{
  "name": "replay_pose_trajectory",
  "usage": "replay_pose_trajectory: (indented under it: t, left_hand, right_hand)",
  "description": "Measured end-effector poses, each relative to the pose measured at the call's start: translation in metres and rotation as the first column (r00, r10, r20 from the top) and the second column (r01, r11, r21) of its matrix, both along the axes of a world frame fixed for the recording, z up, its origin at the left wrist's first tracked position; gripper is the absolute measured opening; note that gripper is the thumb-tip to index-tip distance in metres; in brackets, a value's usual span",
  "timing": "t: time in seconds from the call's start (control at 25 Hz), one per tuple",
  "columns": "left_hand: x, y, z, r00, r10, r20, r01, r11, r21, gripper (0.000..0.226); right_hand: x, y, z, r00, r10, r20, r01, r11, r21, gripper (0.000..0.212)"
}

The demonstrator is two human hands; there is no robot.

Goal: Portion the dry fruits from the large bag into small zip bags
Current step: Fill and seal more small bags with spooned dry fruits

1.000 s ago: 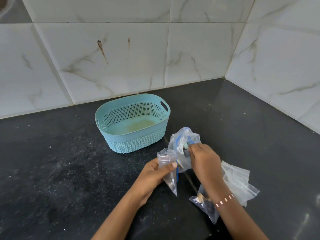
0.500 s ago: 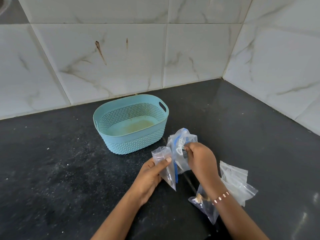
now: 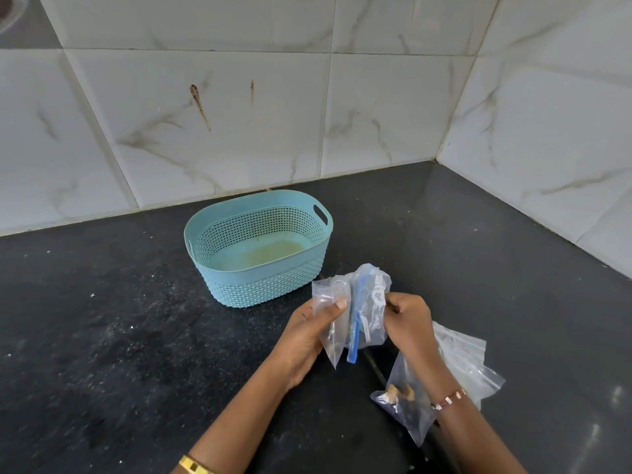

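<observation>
My left hand (image 3: 309, 331) grips a small clear zip bag (image 3: 331, 302), thumb across its front, mouth pointing up. Right beside it stands the large clear bag (image 3: 371, 299) with a blue zip strip and white print. My right hand (image 3: 408, 319) holds that large bag at its right side with curled fingers. Under my right wrist another small clear bag (image 3: 402, 401) with a few brown dry fruit pieces lies on the counter. Whether my right fingers hold any fruit cannot be seen.
A teal perforated plastic basket (image 3: 239, 278) with nothing in it stands just behind the hands on the black stone counter (image 3: 102, 336). More clear zip bags (image 3: 468, 360) lie at the right. Marble-tiled walls close the back and right.
Both hands and the bags they hold have stayed nearly in place. My right hand has slid from the large bag's mouth to its right side.
</observation>
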State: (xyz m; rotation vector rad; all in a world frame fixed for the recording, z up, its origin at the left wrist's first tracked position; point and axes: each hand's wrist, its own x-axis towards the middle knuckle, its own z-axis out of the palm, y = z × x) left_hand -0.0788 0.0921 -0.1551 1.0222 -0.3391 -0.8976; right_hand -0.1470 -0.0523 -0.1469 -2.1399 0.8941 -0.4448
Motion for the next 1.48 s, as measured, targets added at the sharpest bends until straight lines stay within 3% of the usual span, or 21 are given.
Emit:
replay_pose_trajectory:
  t: [0.16,0.32,0.52,0.68,0.92,1.28,1.4,1.48]
  left_hand:
    - [0.004,0.008,-0.004,1.0,0.016,0.001,-0.016,1.0,-0.003,0.039]
    - [0.005,0.016,-0.007,1.0,-0.006,0.014,0.006,1.0,0.007,0.042]
    - [0.006,0.016,-0.008,0.999,0.008,0.044,-0.01,1.0,0.029,0.044]
    - [0.008,0.023,-0.008,0.984,0.014,0.179,-0.033,0.995,0.099,0.041]
    - [0.002,0.031,-0.006,0.935,-0.003,0.355,-0.077,0.974,0.214,0.026]
    - [-0.014,0.042,-0.008,0.847,-0.023,0.531,-0.124,0.963,0.239,0.026]
    - [-0.017,0.043,-0.013,0.824,-0.024,0.565,-0.15,0.954,0.259,0.03]
    - [-0.019,0.042,-0.016,0.824,-0.02,0.567,-0.165,0.947,0.274,0.031]
  right_hand:
    - [-0.005,-0.008,0.009,0.993,-0.102,0.061,0.07,0.915,0.396,0.022]
    - [-0.007,-0.002,0.018,0.999,0.037,0.034,-0.047,0.93,0.364,0.014]
    - [-0.013,-0.008,0.016,0.992,-0.084,0.09,0.025,0.853,0.521,0.014]
    - [-0.025,-0.02,0.018,0.984,-0.131,0.117,0.047,0.839,0.542,0.014]
    - [-0.037,-0.027,0.021,0.982,-0.134,0.131,0.045,0.847,0.53,0.018]
    - [-0.063,-0.015,0.053,0.97,-0.13,0.207,0.019,0.885,0.465,0.012]
    - [-0.07,0.01,0.066,0.961,-0.03,0.274,-0.058,0.949,0.309,0.013]
    - [-0.068,0.033,0.062,0.938,0.072,0.34,-0.106,0.991,0.084,0.012]
